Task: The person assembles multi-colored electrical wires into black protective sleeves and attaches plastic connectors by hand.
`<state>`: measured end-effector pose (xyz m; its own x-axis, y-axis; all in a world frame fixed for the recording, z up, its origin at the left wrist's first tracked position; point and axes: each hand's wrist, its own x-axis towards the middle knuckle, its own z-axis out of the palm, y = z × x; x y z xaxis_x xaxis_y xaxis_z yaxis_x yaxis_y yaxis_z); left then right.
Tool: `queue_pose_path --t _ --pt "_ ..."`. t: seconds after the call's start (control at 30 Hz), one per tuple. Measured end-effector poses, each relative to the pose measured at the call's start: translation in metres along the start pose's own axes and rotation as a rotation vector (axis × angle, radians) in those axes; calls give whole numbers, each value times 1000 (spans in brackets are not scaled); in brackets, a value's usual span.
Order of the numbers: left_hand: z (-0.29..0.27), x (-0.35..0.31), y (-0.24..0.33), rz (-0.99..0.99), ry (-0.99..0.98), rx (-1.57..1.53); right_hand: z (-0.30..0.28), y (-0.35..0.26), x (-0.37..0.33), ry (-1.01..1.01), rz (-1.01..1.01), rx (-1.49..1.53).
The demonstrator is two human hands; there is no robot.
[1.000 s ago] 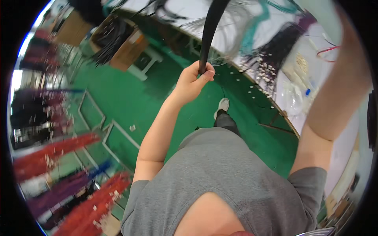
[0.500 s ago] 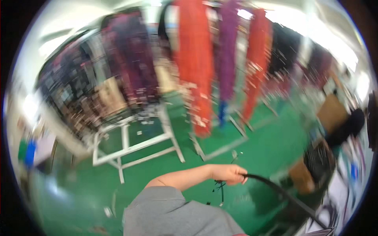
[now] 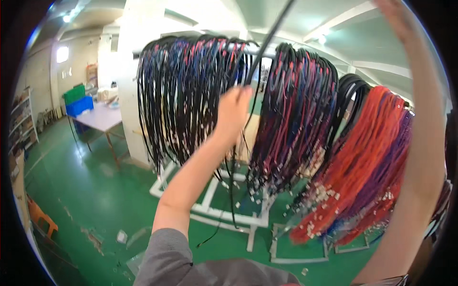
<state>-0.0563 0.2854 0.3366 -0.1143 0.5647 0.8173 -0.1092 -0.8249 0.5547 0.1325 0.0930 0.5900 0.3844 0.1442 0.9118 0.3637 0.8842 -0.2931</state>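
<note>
My left hand (image 3: 234, 112) is raised in front of the hanging bundles, its fingers closed round a long black cable (image 3: 267, 43). From that fist the cable runs up and to the right out of the picture, and thinner black ends dangle below it. My right hand (image 3: 395, 19) is lifted high at the top right edge, blurred and partly cut off, so its fingers cannot be read. Just behind my left hand, black cable bundles (image 3: 186, 90) with red and blue wires drape over a rack. A similar bundle (image 3: 298, 109) hangs to the right of it.
White rack legs (image 3: 210, 217) stand on the green floor (image 3: 107, 190). Orange wire bundles (image 3: 355, 157) and a purple bundle (image 3: 377, 176) hang at right. A table (image 3: 107, 119) with a blue bin (image 3: 80, 106) stands at far left, near an orange stool (image 3: 42, 219).
My view has swung left and up toward the racks. My left hand has risen with the black cable, which earlier stretched rightward near the floor. My right arm has come into view, raised.
</note>
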Motion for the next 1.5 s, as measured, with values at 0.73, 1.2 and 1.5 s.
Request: queue_pose_path --t 0.73,1.2,1.5 --pt "11 262 -163 421 190 1360 -205 -29 -295 -253 722 371" --pt "90 -420 -79 -1298 -247 65 -396 295 -382 -381 721 -919" --pt "97 -442 -22 -1272 -637 210 -430 341 -460 -191 1033 -536"
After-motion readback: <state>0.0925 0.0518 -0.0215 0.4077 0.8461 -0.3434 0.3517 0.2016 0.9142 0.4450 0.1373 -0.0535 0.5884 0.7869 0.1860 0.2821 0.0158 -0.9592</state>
